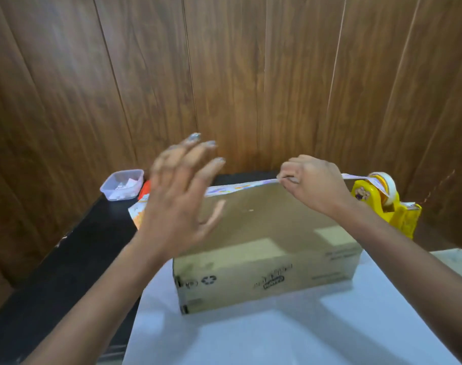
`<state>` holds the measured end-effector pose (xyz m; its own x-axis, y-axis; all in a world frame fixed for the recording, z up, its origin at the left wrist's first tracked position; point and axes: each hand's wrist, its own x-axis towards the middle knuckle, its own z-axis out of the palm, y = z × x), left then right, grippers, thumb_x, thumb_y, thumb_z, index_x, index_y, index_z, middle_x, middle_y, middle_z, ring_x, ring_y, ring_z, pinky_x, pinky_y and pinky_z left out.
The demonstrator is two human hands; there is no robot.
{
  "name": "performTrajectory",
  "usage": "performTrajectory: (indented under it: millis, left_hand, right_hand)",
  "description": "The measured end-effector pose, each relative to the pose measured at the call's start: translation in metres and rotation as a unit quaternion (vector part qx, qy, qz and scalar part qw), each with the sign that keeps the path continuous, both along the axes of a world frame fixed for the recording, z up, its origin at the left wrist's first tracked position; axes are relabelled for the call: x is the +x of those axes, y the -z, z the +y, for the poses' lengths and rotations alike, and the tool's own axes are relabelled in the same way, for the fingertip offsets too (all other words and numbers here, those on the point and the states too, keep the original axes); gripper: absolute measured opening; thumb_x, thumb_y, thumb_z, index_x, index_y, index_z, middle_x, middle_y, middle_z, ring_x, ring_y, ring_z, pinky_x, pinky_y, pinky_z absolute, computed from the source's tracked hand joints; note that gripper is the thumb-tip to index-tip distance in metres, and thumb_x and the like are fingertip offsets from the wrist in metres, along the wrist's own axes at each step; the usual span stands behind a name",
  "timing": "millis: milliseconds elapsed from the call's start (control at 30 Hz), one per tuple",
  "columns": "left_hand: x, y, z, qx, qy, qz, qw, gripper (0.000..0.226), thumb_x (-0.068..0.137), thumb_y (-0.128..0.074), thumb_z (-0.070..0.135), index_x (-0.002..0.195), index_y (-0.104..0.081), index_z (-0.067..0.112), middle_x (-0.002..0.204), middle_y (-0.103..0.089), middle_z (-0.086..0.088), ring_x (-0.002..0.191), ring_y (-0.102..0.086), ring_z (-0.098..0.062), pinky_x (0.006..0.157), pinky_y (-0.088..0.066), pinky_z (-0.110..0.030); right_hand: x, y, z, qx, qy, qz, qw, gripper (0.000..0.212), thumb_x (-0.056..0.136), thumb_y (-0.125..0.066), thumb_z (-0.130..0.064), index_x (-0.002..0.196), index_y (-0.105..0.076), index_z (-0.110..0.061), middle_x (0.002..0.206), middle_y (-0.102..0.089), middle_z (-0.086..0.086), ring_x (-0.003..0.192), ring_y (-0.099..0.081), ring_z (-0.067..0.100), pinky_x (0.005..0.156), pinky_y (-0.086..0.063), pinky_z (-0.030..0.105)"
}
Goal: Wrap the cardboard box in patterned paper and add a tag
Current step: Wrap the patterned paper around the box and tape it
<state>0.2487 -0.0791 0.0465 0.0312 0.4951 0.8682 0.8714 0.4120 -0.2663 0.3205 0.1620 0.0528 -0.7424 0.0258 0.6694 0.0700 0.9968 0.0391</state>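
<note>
Nearest us the patterned paper point(251, 338) lies plain white side up on the black bench point(66, 259), spread wide so it can fold up around what sits on it. The cardboard box point(264, 227) rests on the far part of that sheet, printed side facing us and top bare, so we reckon the wrapping is at an early step. Above the box's left end our left grip point(180, 196) hangs released, fingers spread and holding nothing, blurred; we judge it is free to press paper down or fetch tape. Farther on, our right grip point(311, 183) pinches the paper's far edge, drawn up behind the box to its far top edge, where the print shows as a narrow strip; holding it taut stops the flap from falling back. Just beyond that grip a yellow tape dispenser point(382, 198) stands within reach for fixing the flap. At far left a clear plastic tub point(122, 185) holds small white pieces, perhaps tags; we cannot tell. A wood-panelled wall point(224, 75) stands behind.
</note>
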Motion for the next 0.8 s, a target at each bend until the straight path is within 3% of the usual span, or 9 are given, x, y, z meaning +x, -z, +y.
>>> performTrajectory:
  millis: [67,133,233,333,400,500,567,667,800]
  left_hand:
    - [0.011,0.003,0.018,-0.088,-0.019,-0.035,0.995,0.055,0.079,-0.058,0.037,0.125,-0.052,0.006,0.135,-0.05,-0.014,0.133,-0.037,-0.031,0.105,-0.031,-0.043]
    - [0.012,0.005,0.036,-0.187,-0.078,-0.08,0.976,0.061,0.076,-0.054,0.044,0.124,-0.054,0.007,0.131,-0.054,-0.011,0.129,-0.044,-0.028,0.099,-0.036,-0.038]
    - [0.018,0.013,0.057,-0.308,-0.174,-0.163,0.921,0.037,0.088,-0.048,0.035,0.118,-0.051,0.014,0.121,-0.057,-0.005,0.115,-0.052,-0.025,0.082,-0.041,-0.033]
    - [0.027,0.022,0.065,-0.346,-0.227,-0.155,0.897,0.015,0.09,-0.044,0.018,0.101,-0.053,0.016,0.106,-0.063,-0.005,0.097,-0.059,-0.029,0.063,-0.031,-0.029]
    - [0.03,0.032,0.063,-0.369,-0.247,-0.168,0.88,0.015,0.088,-0.045,0.016,0.1,-0.054,0.016,0.104,-0.063,-0.006,0.095,-0.06,-0.029,0.061,-0.03,-0.028]
    - [0.027,0.047,0.056,-0.359,-0.249,-0.173,0.883,0.016,0.091,-0.042,0.017,0.103,-0.053,0.015,0.106,-0.062,-0.003,0.091,-0.061,-0.028,0.058,-0.029,-0.029]
    - [0.024,0.054,0.053,-0.342,-0.243,-0.174,0.891,0.02,0.092,-0.04,0.016,0.107,-0.053,0.015,0.108,-0.061,-0.001,0.089,-0.061,-0.028,0.052,-0.026,-0.027]
    - [0.024,0.055,0.054,-0.331,-0.236,-0.18,0.896,0.026,0.092,-0.039,0.014,0.113,-0.053,0.015,0.109,-0.061,-0.001,0.089,-0.061,-0.027,0.048,-0.02,-0.027]
    - [0.023,0.057,0.056,-0.317,-0.229,-0.195,0.899,0.028,0.093,-0.036,0.013,0.115,-0.053,0.015,0.109,-0.06,-0.001,0.09,-0.059,-0.026,0.051,-0.023,-0.028]
  right_hand:
    - [0.011,0.014,-0.002,0.003,-0.015,0.003,1.0,0.012,0.071,-0.068,-0.008,0.064,-0.061,-0.014,0.064,-0.062,-0.003,0.067,-0.06,0.023,0.046,-0.021,0.017]
    - [0.017,0.025,-0.001,0.002,-0.012,0.001,1.0,0.013,0.07,-0.069,-0.007,0.064,-0.06,-0.014,0.066,-0.062,-0.002,0.067,-0.06,0.023,0.047,-0.016,0.016]
    - [0.029,0.042,-0.003,0.006,0.007,-0.029,1.0,0.012,0.082,-0.056,-0.017,0.072,-0.063,-0.015,0.076,-0.063,-0.003,0.078,-0.059,0.021,0.049,-0.019,0.021]
    - [0.044,0.059,-0.01,0.008,-0.026,-0.08,0.996,0.039,0.085,-0.034,-0.037,0.079,-0.067,-0.017,0.084,-0.067,-0.006,0.083,-0.061,0.021,0.056,-0.038,0.024]
    - [0.06,0.073,-0.016,0.027,-0.056,-0.026,0.998,0.038,0.082,-0.04,-0.042,0.081,-0.07,-0.018,0.09,-0.07,-0.004,0.082,-0.063,0.021,0.063,-0.049,0.028]
    - [0.081,0.101,-0.024,0.077,-0.086,0.063,0.991,0.033,0.083,-0.05,-0.041,0.091,-0.069,-0.014,0.102,-0.066,0.002,0.092,-0.054,0.021,0.074,-0.043,0.034]
    - [0.087,0.12,-0.03,0.098,-0.086,0.084,0.988,0.029,0.085,-0.051,-0.039,0.094,-0.062,-0.014,0.104,-0.06,0.004,0.088,-0.055,0.022,0.07,-0.042,0.032]
    - [0.081,0.138,-0.036,0.041,-0.032,0.102,0.993,0.031,0.083,-0.052,-0.044,0.096,-0.051,-0.016,0.103,-0.053,0.002,0.087,-0.055,0.016,0.059,-0.049,0.024]
    - [0.065,0.143,-0.045,-0.008,-0.022,0.087,0.996,0.051,0.063,-0.083,-0.038,0.092,-0.047,-0.015,0.093,-0.054,0.003,0.078,-0.058,0.018,0.042,-0.049,0.02]
